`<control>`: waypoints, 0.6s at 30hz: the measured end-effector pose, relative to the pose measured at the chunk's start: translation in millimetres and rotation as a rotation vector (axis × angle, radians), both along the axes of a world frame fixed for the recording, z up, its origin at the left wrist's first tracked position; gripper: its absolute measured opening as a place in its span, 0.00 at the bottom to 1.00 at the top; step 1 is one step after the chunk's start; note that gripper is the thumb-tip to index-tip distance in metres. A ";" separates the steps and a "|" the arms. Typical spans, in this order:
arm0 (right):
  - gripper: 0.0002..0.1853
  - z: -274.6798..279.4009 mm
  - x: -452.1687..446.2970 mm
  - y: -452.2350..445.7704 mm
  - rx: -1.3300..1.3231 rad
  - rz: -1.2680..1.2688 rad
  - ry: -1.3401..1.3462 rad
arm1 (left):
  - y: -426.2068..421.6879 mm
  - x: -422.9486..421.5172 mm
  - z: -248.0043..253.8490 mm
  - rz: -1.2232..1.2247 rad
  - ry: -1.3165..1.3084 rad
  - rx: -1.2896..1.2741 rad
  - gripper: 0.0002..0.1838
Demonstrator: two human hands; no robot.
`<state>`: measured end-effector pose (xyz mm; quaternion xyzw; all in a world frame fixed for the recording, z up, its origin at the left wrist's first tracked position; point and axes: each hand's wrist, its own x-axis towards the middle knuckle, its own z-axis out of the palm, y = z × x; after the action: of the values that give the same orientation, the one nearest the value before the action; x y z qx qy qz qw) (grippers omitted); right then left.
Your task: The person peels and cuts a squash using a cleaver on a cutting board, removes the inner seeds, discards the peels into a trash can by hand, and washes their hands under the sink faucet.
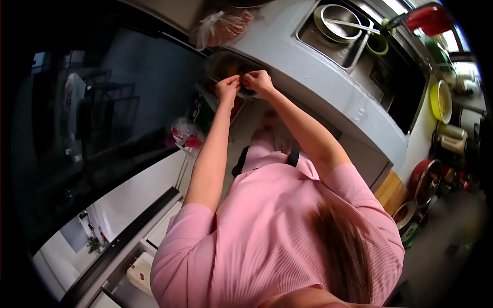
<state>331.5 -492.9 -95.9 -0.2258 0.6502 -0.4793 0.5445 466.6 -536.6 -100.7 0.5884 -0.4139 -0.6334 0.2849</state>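
My left hand (227, 89) is closed in a pinch, fingertips together, just past the edge of the counter. Close beside it, my right hand (259, 82) is also pinched, with its fingertips almost meeting the left ones. Something small and dark may lie between the fingers, but it is too small to name. Right behind and below both hands is a dark container (218, 65) with a pale rim. Some yellowish contents show in it, and the hands partly hide it.
A grey counter (313, 72) runs along the right, with a tied plastic bag of reddish-brown contents (223, 26) at its far end. A metal bowl (339, 23) sits in the sink (323, 50). A yellow bowl (440, 101) and pots stand farther right. A dark glossy panel (118, 113) fills the left.
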 end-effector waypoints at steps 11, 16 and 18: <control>0.11 -41.0 14.5 -34.5 0.041 0.213 0.543 | -42.3 4.4 -19.8 -0.204 -0.693 -0.271 0.13; 0.12 -25.9 0.1 -26.4 0.055 0.212 0.599 | -46.8 1.7 -47.1 -0.513 -0.991 -0.630 0.10; 0.14 2.7 -14.1 -18.9 -0.026 0.151 0.779 | -39.7 -22.3 12.0 -0.745 -0.931 -0.539 0.09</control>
<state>317.4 -511.8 -93.2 -0.4449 0.7834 -0.3247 0.2880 444.3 -576.3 -88.7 0.5263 -0.8145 -0.2426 -0.0251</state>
